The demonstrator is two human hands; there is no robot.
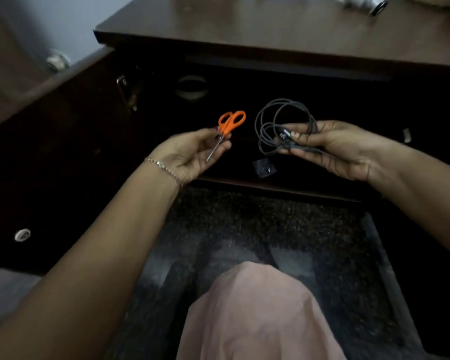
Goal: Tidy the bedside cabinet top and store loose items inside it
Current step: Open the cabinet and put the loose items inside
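My left hand (192, 154) holds small orange-handled scissors (227, 126), handles up, blades pointing down toward my palm. My right hand (333, 149) grips a coiled dark cable (273, 126) whose loops hang out to the left of my fingers. Both hands hover in front of the open dark interior of the bedside cabinet (244, 32). A roll of tape (192, 87) lies inside at the back left. A small black item (264, 168) rests near the front edge of the shelf.
The cabinet door (50, 141) stands open to the left, with a hinge (126, 93) at its inner edge. A silvery object (366, 3) lies on the cabinet top at the far right. Speckled dark floor (244, 224) and my knee in pink cloth (255, 315) are below.
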